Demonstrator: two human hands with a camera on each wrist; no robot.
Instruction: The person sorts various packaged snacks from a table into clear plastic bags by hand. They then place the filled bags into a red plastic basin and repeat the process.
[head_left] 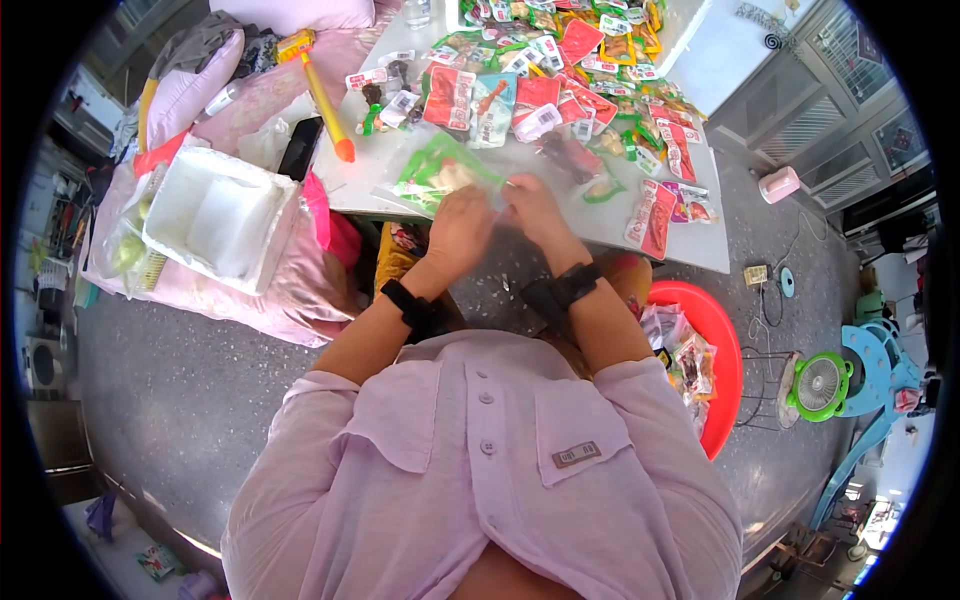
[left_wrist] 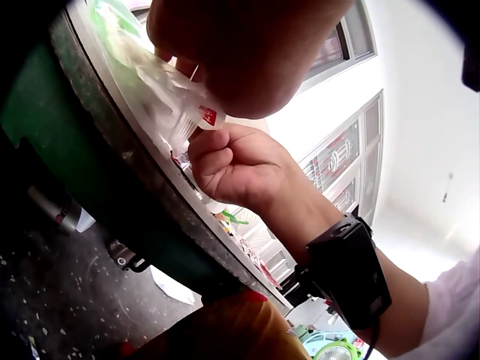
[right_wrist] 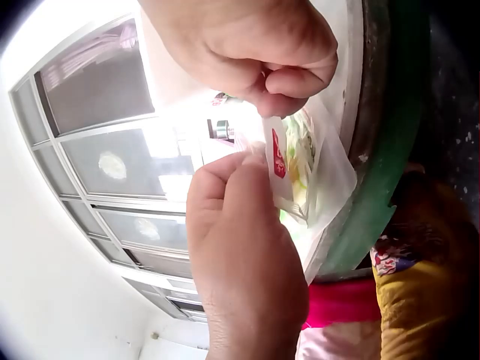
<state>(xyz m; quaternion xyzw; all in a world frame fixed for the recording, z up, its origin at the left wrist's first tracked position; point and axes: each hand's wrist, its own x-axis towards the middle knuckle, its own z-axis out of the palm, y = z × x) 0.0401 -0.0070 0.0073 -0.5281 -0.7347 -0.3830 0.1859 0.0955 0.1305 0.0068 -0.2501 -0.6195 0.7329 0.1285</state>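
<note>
A clear plastic bag (head_left: pixel 405 165) with green-and-white packets (head_left: pixel 440 172) inside lies at the table's near edge. My left hand (head_left: pixel 462 232) pinches its top edge, seen from behind in the left wrist view (left_wrist: pixel 247 60). Close beside it, my right hand (head_left: pixel 538 212) pinches the same edge with curled fingers, also visible in the left wrist view (left_wrist: pixel 247 169). In the right wrist view, a strip with a red label (right_wrist: pixel 279 154) is stretched between my right hand (right_wrist: pixel 262 52) above and my left hand (right_wrist: pixel 247 240) below.
Colourful packets (head_left: pixel 580 70) are piled across the table (head_left: pixel 690 225). On the left, a white foam box (head_left: pixel 215 215), a black phone (head_left: pixel 300 148) and an orange-tipped yellow stick (head_left: pixel 325 105) lie about. A red basin (head_left: pixel 728 375) holding packets stands at the right of my legs.
</note>
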